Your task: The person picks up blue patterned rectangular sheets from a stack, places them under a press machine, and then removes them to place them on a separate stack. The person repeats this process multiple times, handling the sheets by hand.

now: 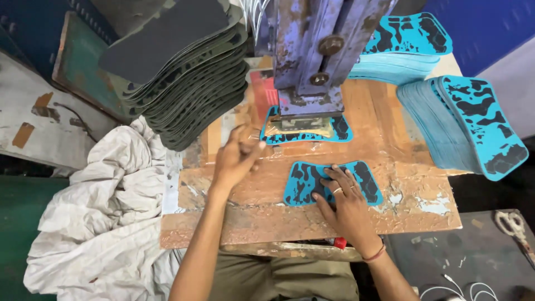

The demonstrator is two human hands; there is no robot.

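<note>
My right hand (pixel 343 198) lies flat, fingers spread, on a turquoise piece with black blotches (pixel 304 183) in the middle of the worn brown work board (pixel 390 167). My left hand (pixel 238 156) hovers blurred above the board's left part, fingers loosely curled with nothing visibly in them. A second turquoise piece (pixel 339 129) lies under the blue metal press head (pixel 315 56) just beyond both hands.
A tall stack of dark grey pieces (pixel 184 72) stands at the back left. Stacks of turquoise pieces sit at the back (pixel 404 47) and at the right (pixel 468 125). Crumpled white cloth (pixel 106 206) lies left; scissors (pixel 512 226) lie at the right.
</note>
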